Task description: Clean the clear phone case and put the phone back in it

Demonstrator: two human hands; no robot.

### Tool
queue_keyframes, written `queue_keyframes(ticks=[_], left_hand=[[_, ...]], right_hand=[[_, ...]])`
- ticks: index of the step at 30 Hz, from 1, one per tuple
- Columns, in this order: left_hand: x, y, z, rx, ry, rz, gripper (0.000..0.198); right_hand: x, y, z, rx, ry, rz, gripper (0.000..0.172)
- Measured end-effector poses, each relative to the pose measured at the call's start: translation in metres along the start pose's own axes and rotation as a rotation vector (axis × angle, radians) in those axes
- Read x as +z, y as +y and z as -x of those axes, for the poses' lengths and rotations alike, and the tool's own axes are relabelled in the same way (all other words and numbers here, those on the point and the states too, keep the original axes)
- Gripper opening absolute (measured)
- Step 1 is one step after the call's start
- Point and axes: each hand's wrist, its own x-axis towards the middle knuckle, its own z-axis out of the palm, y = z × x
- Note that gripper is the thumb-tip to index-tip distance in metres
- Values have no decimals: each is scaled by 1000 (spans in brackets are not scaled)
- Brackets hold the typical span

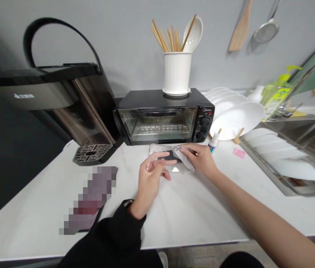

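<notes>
By the back edge of the worktop (202, 208), the left hand (149, 178) grips a clear case (159, 152). The right hand (202, 160) presses a cloth (185, 160) on it. The wiping seems half done.

Head view: worn on the person, at the counter (202, 208) edge.
Facing: forward and down, toward oven (163, 115) and wall (118, 41).
Nearness: close; left hand (150, 178) and right hand (200, 158) mid-frame.
Edges: sink (308, 137) right, dispenser (70, 100) left.
</notes>
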Motion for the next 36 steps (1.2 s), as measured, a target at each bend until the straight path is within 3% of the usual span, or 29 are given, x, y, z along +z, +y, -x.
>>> queue_keyframes(ticks=[5, 10, 12, 14, 17, 19, 24, 28, 32, 36], left_hand=[[-3, 0, -5, 19, 143, 135, 49], [5, -6, -4, -118, -17, 16, 54], [8, -9, -2, -106, -41, -22, 51], [9, -11, -2, -45, -4, -31, 47], [8, -10, -4, 13, 82, -24, 44], [6, -9, -5, 14, 100, -34, 42], [5, -13, -5, -24, 16, -127, 36], [5, -16, -5, 25, 34, -153, 31], [4, -13, -5, 24, 35, -214, 27], [4, -14, -2, 1, -11, -242, 27]], right_hand=[[1, -7, 3, 79, -52, 190, 47], [8, -13, 7, -75, -3, 58, 28], [9, -13, 6, -112, 40, 43, 33], [10, -11, 6, -8, 49, 23, 38], [9, -7, 6, 152, -103, -104, 28], [9, -5, 7, 156, -200, -176, 28], [7, -9, 9, 163, -138, 57, 42], [6, -13, 6, 137, -270, -131, 32], [6, -15, 7, 176, -234, 61, 46], [9, -14, 9, 188, -268, -164, 36]])
